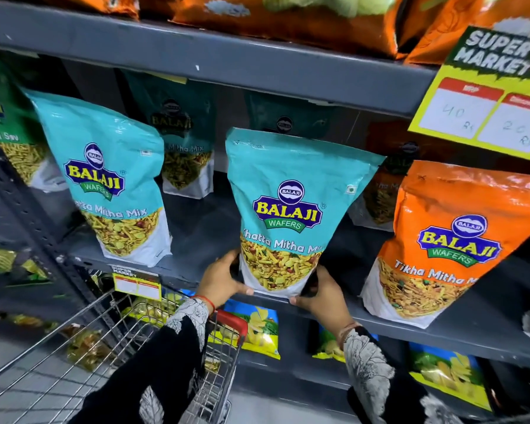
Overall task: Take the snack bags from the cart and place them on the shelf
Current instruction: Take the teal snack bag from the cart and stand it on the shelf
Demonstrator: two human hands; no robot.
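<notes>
Teal snack bag point(291, 209) upright at centre frame, base seemingly resting on grey shelf point(389, 324), gripped low by left hand point(224, 278) and right hand point(322, 296), above wire cart point(74, 347) at lower left.

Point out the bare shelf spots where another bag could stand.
Bare shelf lies between the left teal bag and the held teal bag, gripped by the left hand and right hand. A narrower gap runs between it and the orange bag. Behind, further bags crowd the back row.
</notes>
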